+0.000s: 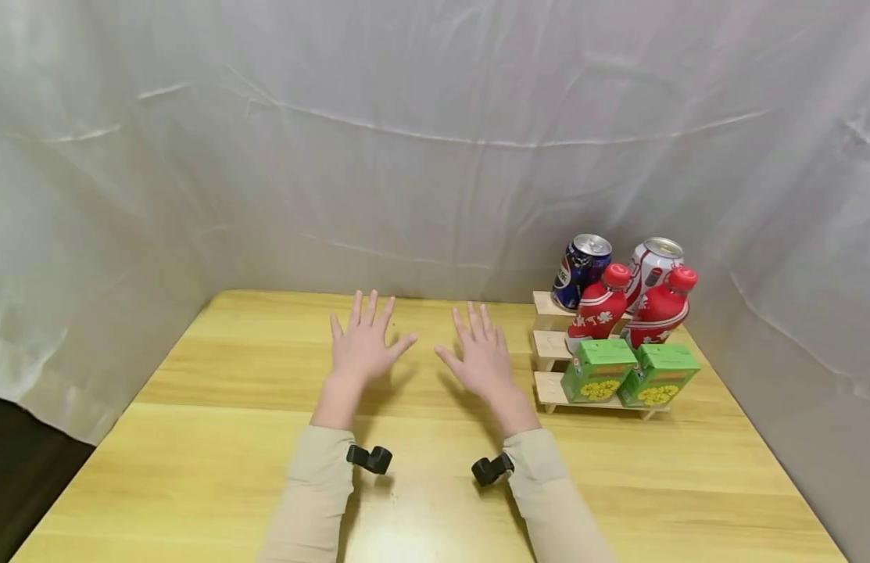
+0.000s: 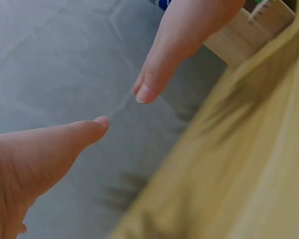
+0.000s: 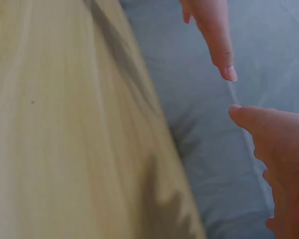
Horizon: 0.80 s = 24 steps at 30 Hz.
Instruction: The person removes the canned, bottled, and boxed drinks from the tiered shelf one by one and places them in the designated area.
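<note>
evidently, the left hand (image 1: 363, 350) and right hand (image 1: 484, 360) hovered, fingers spread wide, holding nothing; at the right hand's three o'clock stood the three-tier wooden rack (image 1: 549, 344), where any hasty sweep risked toppling green drink cartons (image 1: 598, 375) or red-capped bottles (image 1: 595, 314).

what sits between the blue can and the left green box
In the head view, the left red bottle stands on the middle step, the blue can behind and the left green box in front.
</note>
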Available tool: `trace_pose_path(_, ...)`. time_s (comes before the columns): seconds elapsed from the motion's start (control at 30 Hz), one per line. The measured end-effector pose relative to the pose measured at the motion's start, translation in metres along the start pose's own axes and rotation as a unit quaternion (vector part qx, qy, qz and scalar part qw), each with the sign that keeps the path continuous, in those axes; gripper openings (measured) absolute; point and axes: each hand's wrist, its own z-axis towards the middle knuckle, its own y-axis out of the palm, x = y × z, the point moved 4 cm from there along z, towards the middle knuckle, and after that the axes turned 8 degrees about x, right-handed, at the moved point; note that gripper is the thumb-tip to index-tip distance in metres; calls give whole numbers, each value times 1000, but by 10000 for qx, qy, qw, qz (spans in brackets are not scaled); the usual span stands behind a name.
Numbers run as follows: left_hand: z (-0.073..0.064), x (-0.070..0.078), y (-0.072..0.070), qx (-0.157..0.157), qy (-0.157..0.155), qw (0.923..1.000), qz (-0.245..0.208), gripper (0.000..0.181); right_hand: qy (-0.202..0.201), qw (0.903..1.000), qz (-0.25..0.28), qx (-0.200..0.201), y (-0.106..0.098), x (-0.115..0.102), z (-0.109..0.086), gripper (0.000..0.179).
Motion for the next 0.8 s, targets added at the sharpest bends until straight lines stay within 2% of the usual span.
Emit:
trace_pose_path(0.17, 2, 12, -35, 161, 247, 9994, 192, 83, -344, 9993, -93, 150, -32, -6, -7, 77)
trace_pose_path(0.37, 4, 30, -66, 378, 668, 9960, 452, 81, -648, 9953, -605, 396, -77, -6, -21, 78)
trace_pose_path(0.57, 6, 56, -87, 531, 1137, 9906, 545, 77, -1012, 9860, -1062, 798, -123, 6, -43, 81)
trace_pose_path(0.8, 12, 83, -99, 675, 1498, 9862, 222, 73, -1350, 9714, -1374, 1386, -166, 37, -71, 81)
